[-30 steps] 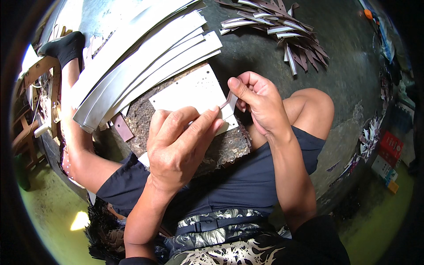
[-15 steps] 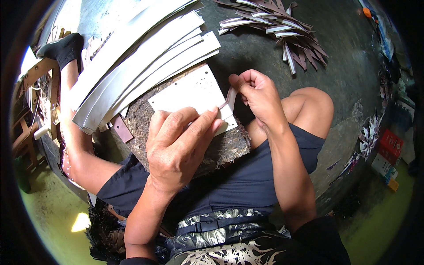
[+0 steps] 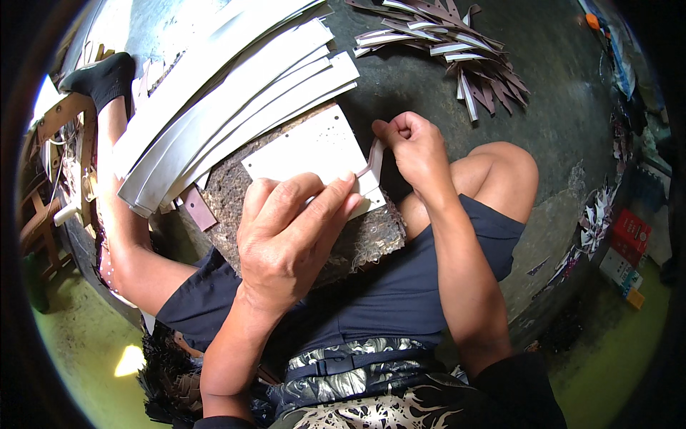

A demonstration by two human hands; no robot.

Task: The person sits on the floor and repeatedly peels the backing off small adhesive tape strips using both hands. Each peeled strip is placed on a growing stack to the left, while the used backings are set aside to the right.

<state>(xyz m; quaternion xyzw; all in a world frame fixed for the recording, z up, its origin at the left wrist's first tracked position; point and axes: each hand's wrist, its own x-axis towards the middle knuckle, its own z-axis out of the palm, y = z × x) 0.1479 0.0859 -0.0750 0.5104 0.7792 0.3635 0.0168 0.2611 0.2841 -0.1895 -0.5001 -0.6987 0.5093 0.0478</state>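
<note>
A white board (image 3: 304,151) with small holes lies on a rough, dark block (image 3: 221,187) at my lap. Across its right end runs a narrow, thin strip (image 3: 376,154), white on one face and brownish on its edge. My left hand (image 3: 289,232) is closed over the board's near side, its fingertips pressing the strip down against it. Off the board's right edge, my right hand (image 3: 421,146) pinches the strip's free end between thumb and curled fingers, bending it upward. The fingers cover both that end and part of the strip on the board.
Long white sheets (image 3: 236,107) are stacked beyond the block to the left. A pile of cut brown-and-white strips (image 3: 457,50) lies on the dark floor at the far right. A small mauve piece (image 3: 198,209) rests left of the block. Red packaging (image 3: 630,232) stands at the right.
Very little differs. The board and block have shifted slightly right, and my right hand has turned a touch while keeping its pinch on the strip.
</note>
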